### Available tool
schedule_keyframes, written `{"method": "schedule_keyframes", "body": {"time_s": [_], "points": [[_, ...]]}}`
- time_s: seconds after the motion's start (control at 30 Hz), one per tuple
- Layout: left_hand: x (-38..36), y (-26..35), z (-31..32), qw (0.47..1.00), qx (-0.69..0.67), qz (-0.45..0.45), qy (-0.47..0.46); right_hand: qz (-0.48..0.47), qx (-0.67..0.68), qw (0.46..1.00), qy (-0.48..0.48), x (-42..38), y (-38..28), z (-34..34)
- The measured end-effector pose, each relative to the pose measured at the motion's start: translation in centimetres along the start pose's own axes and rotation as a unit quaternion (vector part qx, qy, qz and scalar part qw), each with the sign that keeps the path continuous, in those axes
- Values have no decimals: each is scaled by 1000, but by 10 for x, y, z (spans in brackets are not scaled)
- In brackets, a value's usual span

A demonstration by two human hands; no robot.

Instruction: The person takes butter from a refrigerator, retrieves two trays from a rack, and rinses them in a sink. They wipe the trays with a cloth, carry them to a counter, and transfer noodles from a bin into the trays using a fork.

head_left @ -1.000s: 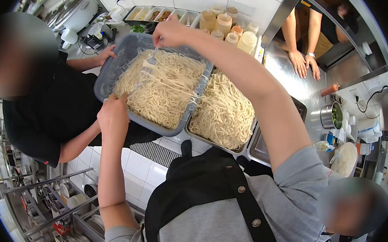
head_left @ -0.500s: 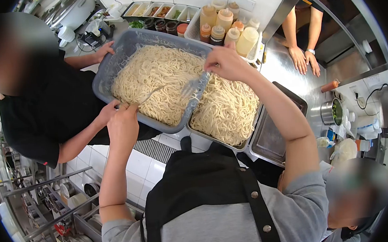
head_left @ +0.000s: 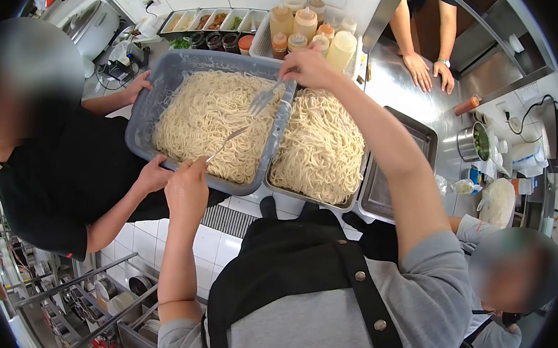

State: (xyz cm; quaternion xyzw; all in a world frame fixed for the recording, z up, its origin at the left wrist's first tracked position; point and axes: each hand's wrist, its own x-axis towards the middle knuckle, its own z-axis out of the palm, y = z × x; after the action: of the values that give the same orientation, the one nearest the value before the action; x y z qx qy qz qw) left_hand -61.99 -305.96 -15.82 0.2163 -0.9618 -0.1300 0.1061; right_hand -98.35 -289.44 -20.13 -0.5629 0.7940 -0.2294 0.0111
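A grey plastic tub (head_left: 139, 133) full of pale noodles (head_left: 207, 117) is in front of me. In my left hand (head_left: 186, 188), closed at the tub's near side, is a metal fork (head_left: 232, 136), seen nearly side-on, its head over the noodles. My right hand (head_left: 310, 67) grips another fork (head_left: 263, 100), tines pointing down-left above the noodles by the tub's right wall. Beside that wall a metal tray (head_left: 340, 203) bears a heap of noodles (head_left: 319, 148). A co-worker's two hands, one (head_left: 154, 175) near my left hand, hold the tub.
Sauce bottles (head_left: 305, 23) fill a basket behind the tub, beside a row of topping containers (head_left: 216, 20). A second metal tray (head_left: 390, 189) lies to the right. Another person's hands (head_left: 418, 72) rest on the steel counter (head_left: 389, 88). A further person stands at lower right.
My right hand's fork has moved left from the tub's right wall to over the noodles. My left hand has come slightly down and right, still with its fork. The view has shifted a little.
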Motion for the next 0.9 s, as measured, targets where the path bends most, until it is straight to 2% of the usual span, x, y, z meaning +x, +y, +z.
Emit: {"method": "schedule_keyframes", "body": {"time_s": [0.13,0.17,0.27,0.37,0.43,0.57,0.73,0.83,0.9], "points": [[4,11,3,1000,-18,21,-9,56,51,996,-48,-32,23,-34],[5,13,4,1000,-16,24,-11,62,24,997,-41,-37,29,-31],[10,17,7,999,-6,36,-13,63,29,998,8,-28,41,-7],[11,17,9,999,2,46,-6,38,-53,998,-16,-2,48,43],[13,17,9,999,7,50,1,29,-40,998,43,5,32,42],[14,21,9,998,12,46,-29,-36,-60,993,93,-23,12,4],[11,50,1,995,65,70,-11,18,-97,978,186,-103,-8,-60],[9,56,-4,993,71,91,4,79,-113,985,99,-148,-21,-72],[9,60,-5,992,72,100,11,94,-152,984,20,-161,-25,-55]]}}
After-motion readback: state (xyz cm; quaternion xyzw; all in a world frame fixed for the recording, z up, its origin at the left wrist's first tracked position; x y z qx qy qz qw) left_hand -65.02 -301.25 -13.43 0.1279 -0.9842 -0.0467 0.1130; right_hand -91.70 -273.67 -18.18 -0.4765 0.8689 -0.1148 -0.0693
